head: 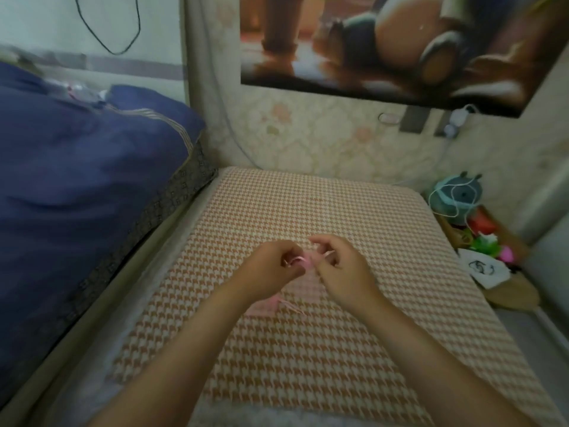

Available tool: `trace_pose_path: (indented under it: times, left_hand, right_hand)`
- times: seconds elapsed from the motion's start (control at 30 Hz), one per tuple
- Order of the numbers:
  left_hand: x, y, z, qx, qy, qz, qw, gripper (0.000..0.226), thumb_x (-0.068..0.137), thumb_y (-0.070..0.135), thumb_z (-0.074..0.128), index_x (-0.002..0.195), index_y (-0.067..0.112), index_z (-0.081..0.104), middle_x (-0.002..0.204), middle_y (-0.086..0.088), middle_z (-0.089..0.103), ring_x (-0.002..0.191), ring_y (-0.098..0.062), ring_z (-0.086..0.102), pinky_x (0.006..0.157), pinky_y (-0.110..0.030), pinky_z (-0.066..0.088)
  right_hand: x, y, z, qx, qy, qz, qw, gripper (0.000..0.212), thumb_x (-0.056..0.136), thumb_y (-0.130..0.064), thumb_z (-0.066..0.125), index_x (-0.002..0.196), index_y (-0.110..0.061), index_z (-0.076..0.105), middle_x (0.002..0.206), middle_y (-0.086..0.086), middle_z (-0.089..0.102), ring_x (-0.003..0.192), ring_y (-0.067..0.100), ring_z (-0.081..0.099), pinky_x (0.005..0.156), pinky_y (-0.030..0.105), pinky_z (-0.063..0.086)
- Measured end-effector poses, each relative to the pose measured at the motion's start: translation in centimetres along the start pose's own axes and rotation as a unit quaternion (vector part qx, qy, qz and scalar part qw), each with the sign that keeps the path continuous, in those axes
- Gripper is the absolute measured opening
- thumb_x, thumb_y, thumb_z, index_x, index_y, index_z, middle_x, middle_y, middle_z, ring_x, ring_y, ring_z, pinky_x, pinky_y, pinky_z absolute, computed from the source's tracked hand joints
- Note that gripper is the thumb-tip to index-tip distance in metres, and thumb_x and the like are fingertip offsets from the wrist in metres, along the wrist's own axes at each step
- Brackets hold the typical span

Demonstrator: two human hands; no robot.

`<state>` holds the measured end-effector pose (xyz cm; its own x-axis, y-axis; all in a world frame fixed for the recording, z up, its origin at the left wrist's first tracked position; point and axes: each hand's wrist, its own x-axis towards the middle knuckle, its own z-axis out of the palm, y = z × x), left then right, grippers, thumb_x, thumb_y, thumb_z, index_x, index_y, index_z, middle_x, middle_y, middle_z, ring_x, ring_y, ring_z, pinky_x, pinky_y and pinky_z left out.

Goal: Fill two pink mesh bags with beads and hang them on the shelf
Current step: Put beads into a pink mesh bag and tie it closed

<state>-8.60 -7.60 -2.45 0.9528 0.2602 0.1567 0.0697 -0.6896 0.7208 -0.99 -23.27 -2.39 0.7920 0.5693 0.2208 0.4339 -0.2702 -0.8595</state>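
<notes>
Orange-and-cream houndstooth cushion [308, 365], left hand [271, 269] and right hand [341, 269] close together above it, curled fingers of both pinching a small sheer pink mesh bag [308, 261] between them, second pink bag [261, 306] flat on the weave under the left wrist, mesh detail blurred.

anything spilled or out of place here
Nothing stands out. The orange-and-white houndstooth mat shows no spill; left hand and right hand pinch one pink mesh bag; a second pink bag lies flat nearby.

No words or numbers could be read. The black marks on the white cloth [488, 270], right side, were too blurry.
</notes>
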Motion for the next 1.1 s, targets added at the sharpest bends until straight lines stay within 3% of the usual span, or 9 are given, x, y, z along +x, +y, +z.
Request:
trace_pose_path:
  times: [0.1,0.17,0.27,0.4,0.57,0.67,0.8,0.93,1.1]
  left_hand:
    - [-2.4,1.9,-0.3,0.006,0.006,0.017,1.000,0.010,0.087,0.025,0.070,0.094,0.026,0.063,0.074,0.016,0.055,0.065,0.000,0.049,0.059,-0.015,0.034]
    - [-3.6,2.8,-0.2,0.011,0.008,0.029,0.999,0.011,0.087,0.024,0.069,0.098,0.026,0.066,0.077,0.015,0.058,0.068,-0.001,0.053,0.058,-0.014,0.035]
    - [-6.2,4.0,0.1,0.012,0.011,0.044,0.999,0.010,0.087,0.024,0.068,0.095,0.028,0.066,0.079,0.014,0.061,0.068,-0.004,0.056,0.058,-0.016,0.041]
    - [-7.8,4.0,1.3,0.021,-0.009,0.039,0.999,0.008,0.088,0.025,0.065,0.089,0.033,0.065,0.078,0.013,0.061,0.067,-0.001,0.055,0.060,-0.023,0.045]
    - [-8.4,3.3,3.0,0.104,-0.001,0.057,0.993,0.029,0.084,0.023,0.065,0.113,0.029,0.063,0.108,0.018,0.051,0.107,-0.006,0.046,0.090,-0.024,0.041]
    - [-7.9,3.4,3.6,0.125,0.072,0.066,0.987,0.031,0.081,0.021,0.063,0.110,0.033,0.061,0.103,0.020,0.051,0.094,-0.002,0.045,0.086,-0.023,0.040]
    - [-6.9,4.5,4.4,0.061,0.028,-0.010,0.998,0.011,0.090,0.034,0.060,0.100,0.032,0.060,0.086,0.011,0.062,0.069,-0.009,0.061,0.060,-0.031,0.052]
    - [-5.7,3.7,5.4,0.104,-0.015,-0.045,0.993,0.022,0.090,0.045,0.061,0.097,0.025,0.068,0.087,0.007,0.067,0.078,-0.011,0.063,0.071,-0.034,0.056]
    - [-4.0,1.6,6.6,0.017,-0.001,-0.093,0.996,0.023,0.089,0.031,0.061,0.075,0.018,0.073,0.069,-0.004,0.071,0.070,-0.021,0.068,0.069,-0.041,0.058]
  right_hand:
    - [-2.7,-1.6,-1.6,-0.017,0.000,0.043,0.999,0.018,0.098,-0.030,0.057,0.111,-0.030,0.070,0.097,-0.006,0.069,0.085,0.013,0.065,0.079,0.037,0.057]
    - [-4.2,-2.3,-2.2,-0.017,-0.016,0.058,0.998,0.015,0.097,-0.028,0.061,0.096,-0.024,0.076,0.079,-0.003,0.072,0.071,0.014,0.064,0.071,0.043,0.057]
    - [-7.4,-4.3,-3.2,-0.018,-0.023,0.085,0.996,0.020,0.093,-0.033,0.068,0.082,-0.020,0.078,0.065,-0.007,0.069,0.055,0.011,0.059,0.049,0.027,0.047]
    - [-9.6,-4.2,-3.2,-0.022,-0.056,0.147,0.987,0.020,0.090,-0.032,0.070,0.081,-0.018,0.079,0.078,-0.002,0.076,0.055,0.011,0.061,0.047,0.025,0.044]
    - [-10.4,-1.4,-2.9,-0.022,-0.034,0.151,0.988,0.022,0.092,-0.027,0.068,0.074,-0.019,0.077,0.077,-0.002,0.076,0.052,0.013,0.064,0.044,0.024,0.043]
    - [-9.9,0.5,-2.9,-0.016,-0.030,0.151,0.988,0.018,0.093,-0.020,0.069,0.077,-0.016,0.077,0.074,0.001,0.076,0.048,0.013,0.059,0.042,0.023,0.044]
    - [-8.9,2.3,-3.0,-0.017,-0.054,0.141,0.988,0.017,0.093,-0.018,0.069,0.079,-0.015,0.078,0.068,0.001,0.073,0.041,0.007,0.052,0.042,0.021,0.042]
    - [-7.2,3.1,-2.7,-0.050,-0.062,0.122,0.989,0.019,0.095,-0.020,0.065,0.082,-0.021,0.078,0.065,-0.006,0.071,0.043,0.003,0.056,0.043,0.016,0.043]
    - [-4.6,4.4,-1.9,-0.046,-0.061,0.110,0.991,0.016,0.094,-0.020,0.067,0.083,-0.026,0.076,0.067,-0.005,0.071,0.049,0.008,0.060,0.049,0.020,0.049]
